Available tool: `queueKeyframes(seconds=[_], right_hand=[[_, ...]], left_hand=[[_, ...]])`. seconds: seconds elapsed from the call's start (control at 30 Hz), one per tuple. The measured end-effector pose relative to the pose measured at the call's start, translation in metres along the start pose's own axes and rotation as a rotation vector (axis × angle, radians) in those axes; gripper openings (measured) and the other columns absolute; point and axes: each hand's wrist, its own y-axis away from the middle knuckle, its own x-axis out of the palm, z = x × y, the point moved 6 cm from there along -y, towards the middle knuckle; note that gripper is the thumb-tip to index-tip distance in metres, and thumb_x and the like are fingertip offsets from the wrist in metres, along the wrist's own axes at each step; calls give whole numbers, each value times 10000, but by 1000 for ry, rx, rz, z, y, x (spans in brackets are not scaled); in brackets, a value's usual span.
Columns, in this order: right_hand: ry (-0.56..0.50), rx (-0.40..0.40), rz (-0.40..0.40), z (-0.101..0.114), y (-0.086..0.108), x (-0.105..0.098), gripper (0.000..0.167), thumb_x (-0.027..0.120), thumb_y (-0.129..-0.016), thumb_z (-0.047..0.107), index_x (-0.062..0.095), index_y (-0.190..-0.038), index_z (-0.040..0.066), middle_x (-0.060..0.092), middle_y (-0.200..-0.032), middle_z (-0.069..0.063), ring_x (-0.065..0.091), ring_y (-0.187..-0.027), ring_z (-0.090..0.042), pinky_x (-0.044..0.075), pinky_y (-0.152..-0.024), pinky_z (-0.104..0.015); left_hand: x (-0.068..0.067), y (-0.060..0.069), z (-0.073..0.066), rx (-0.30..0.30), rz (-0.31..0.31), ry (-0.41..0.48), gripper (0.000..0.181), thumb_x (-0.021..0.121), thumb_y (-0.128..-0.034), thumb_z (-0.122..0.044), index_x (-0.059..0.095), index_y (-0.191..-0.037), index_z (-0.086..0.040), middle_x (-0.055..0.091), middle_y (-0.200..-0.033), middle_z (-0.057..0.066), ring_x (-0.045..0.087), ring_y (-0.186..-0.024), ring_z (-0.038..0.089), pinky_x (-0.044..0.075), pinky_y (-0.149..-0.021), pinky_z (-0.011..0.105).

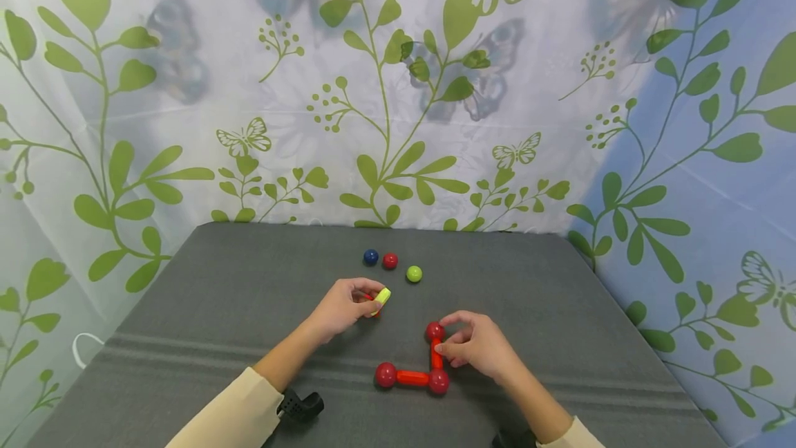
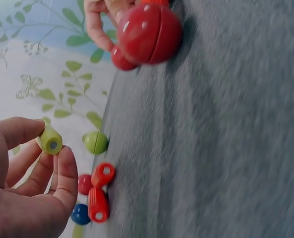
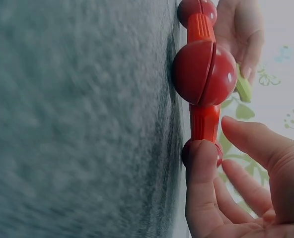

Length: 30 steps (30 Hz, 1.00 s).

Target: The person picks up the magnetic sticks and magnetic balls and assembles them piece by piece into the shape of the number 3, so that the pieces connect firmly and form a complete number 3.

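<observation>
"Left side?"

"Roomy table (image 1: 186, 310) left of red L (image 1: 413, 378), edge well apart. Left hand (image 1: 348, 306) pinches yellow-green rod (image 1: 382, 297) beyond L's left end, long axis slanting away-right."

"L?"

"Arms point left and away. Right hand (image 1: 479, 346) curves at its far arm; pinching, can't tell."

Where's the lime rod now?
The lime rod is pinched in the left hand, just left of centre in the head view, below and left of the lime ball.

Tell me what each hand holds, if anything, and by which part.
The left hand pinches the lime rod by its sides, one end exposed. The right hand is at the far end of the red assembly; whether it grips cannot be told.
</observation>
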Motion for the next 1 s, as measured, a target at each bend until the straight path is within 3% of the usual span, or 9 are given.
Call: queueKeyframes(seconds=[0.27,0.5,0.77,1.0], right_hand=[[-52,66,54,-6,3,7,402,854,-823,114,693,-1176,8,766,-893,-104,722,-745,-205,624,-680,-402],[-57,109,52,-7,4,8,394,864,-813,110,718,-1165,10,767,-898,-99,723,-743,-194,625,-683,-384],[-94,87,56,-5,6,7,392,860,-814,101,719,-1159,-21,770,-879,-118,739,-744,-192,630,-691,-396],[-90,102,60,-4,6,7,400,859,-818,102,717,-1172,-21,773,-897,-122,742,-761,-195,631,-702,-402]], left_hand=[[16,4,-2,-30,32,45,328,752,-922,-80,701,-1242,-33,678,-1065,120,665,-835,182,606,-808,406],[28,2,-4,-56,32,87,351,744,-926,-71,674,-1265,-8,650,-1092,132,669,-863,181,617,-810,390],[48,-6,-5,-122,69,223,366,729,-932,-40,643,-1283,14,631,-1116,155,666,-886,195,623,-794,357],[60,-13,-4,-174,100,340,365,699,-953,-28,602,-1299,40,660,-1165,174,694,-895,198,617,-845,402]])
